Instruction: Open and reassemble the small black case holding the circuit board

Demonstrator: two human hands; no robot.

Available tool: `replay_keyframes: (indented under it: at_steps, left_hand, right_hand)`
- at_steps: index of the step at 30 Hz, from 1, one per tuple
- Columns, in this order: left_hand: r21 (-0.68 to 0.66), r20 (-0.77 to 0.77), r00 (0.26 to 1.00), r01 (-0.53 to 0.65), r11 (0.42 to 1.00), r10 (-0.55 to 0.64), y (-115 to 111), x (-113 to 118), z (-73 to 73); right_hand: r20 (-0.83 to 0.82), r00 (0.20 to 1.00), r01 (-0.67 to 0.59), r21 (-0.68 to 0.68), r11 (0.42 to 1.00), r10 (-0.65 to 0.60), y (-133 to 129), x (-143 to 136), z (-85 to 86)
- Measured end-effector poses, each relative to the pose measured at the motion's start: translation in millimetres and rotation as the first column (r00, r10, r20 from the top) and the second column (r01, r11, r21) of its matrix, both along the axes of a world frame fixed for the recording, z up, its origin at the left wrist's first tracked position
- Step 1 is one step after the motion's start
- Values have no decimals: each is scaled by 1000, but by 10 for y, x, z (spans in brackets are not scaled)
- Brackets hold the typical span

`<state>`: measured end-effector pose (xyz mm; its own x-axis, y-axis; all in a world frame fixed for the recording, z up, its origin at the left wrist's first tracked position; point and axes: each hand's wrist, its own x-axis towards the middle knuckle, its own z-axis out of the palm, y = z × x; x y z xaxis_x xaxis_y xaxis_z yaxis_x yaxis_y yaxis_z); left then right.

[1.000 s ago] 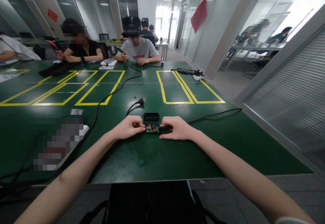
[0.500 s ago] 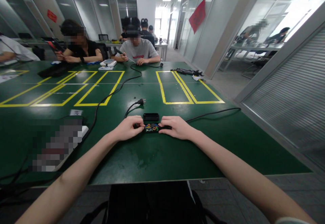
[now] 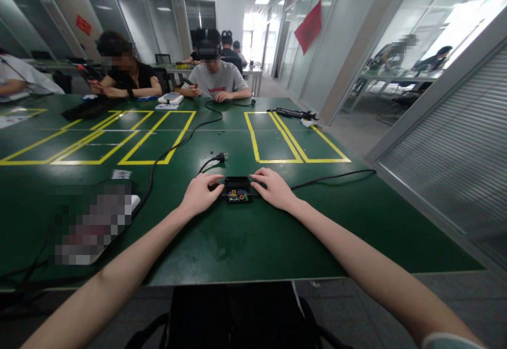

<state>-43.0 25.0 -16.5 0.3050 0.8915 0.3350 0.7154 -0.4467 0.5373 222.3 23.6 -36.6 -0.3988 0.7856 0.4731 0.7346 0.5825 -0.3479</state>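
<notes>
A small black case with a circuit board (image 3: 238, 196) inside lies on the green table, showing coils and coloured parts. Just behind it is a black case cover (image 3: 236, 181), hollow side up. My left hand (image 3: 201, 192) is at the left of the two pieces, thumb and fingers apart. At their right side is my right hand (image 3: 274, 186), its fingers also parted, close to the cover's edge. Whether any fingertip touches the cover is too small to tell. Black cords run from both ends of the case, partly hidden under my hands.
A power plug (image 3: 221, 157) on a black cable lies beyond my left hand. On the left, a blurred-out white-edged object (image 3: 95, 227) rests beside a numbered label (image 3: 121, 174). Yellow tape rectangles (image 3: 277, 161) mark the table. Two people sit at the far side.
Both hands have let go of the cord ends at the case and opened. They have shifted slightly away from me, towards the cover's sides.
</notes>
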Motion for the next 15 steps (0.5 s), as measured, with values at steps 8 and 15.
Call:
replay_keyframes:
  at_steps: [8, 15]
  left_hand:
    - [-98, 121, 993, 13, 995, -2, -1, 38, -15]
    - [-36, 233, 971, 61, 998, -51, -48, 38, 35]
  right_hand:
    - [-396, 917, -68, -249, 966, -37, -3, -97, -48]
    - [-632, 770, -186, -342, 921, -80, -11, -146, -63]
